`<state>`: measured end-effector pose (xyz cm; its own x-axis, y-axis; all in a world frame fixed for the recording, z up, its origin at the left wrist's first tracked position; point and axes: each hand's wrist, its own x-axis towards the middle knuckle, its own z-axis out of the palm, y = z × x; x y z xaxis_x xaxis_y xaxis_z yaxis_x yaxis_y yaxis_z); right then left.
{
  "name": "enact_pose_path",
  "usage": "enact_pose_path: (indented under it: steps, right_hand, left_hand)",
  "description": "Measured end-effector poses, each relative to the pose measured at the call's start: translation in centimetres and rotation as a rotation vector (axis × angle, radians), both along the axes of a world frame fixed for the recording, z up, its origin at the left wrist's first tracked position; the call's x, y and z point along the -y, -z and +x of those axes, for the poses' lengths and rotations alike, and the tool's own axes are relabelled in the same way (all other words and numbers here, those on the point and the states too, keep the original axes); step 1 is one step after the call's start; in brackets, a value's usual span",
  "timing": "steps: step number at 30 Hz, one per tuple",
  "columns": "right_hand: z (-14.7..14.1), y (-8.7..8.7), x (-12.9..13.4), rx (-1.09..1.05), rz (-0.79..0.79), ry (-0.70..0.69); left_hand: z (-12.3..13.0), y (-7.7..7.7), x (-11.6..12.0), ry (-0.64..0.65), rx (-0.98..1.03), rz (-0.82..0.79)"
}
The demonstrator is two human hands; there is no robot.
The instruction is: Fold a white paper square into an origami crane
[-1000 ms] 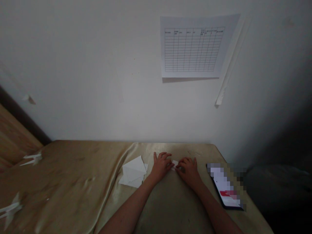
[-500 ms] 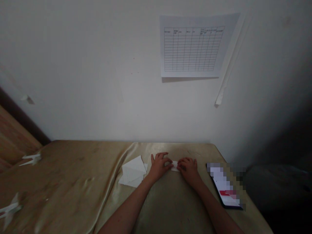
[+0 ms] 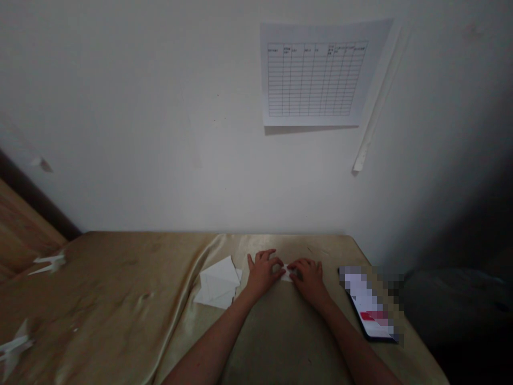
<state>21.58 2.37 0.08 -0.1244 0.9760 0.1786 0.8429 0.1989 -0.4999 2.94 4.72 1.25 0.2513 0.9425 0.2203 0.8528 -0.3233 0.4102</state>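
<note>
A small piece of white paper point(image 3: 286, 274) lies on the cloth-covered table between my hands, partly hidden by my fingers. My left hand point(image 3: 262, 271) has its thumb and index finger on the paper's left side, while its other fingers are raised and spread. On the right side, my right hand point(image 3: 310, 276) pinches the paper with thumb and fingertips. Several loose white paper sheets point(image 3: 218, 282) lie in an overlapping pile just left of my left hand.
A phone point(image 3: 368, 307) with a lit screen, partly pixelated, lies right of my right arm. Two folded white paper shapes, one farther back point(image 3: 50, 262) and one nearer point(image 3: 16, 346), rest at the far left. Behind the gold tablecloth point(image 3: 120, 299), a printed table sheet point(image 3: 316, 80) hangs on the wall.
My right fingers have moved slightly left over the small paper, so less of it shows between my hands. The whole view has shifted a little.
</note>
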Motion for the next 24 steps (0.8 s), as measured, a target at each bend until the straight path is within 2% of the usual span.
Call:
enact_pose_path:
  steps: [24]
  right_hand:
    - [-0.56,0.15,-0.17,0.074,-0.007,0.049]
  left_hand:
    - [0.45,-0.40,-0.08,-0.044,-0.027,-0.053]
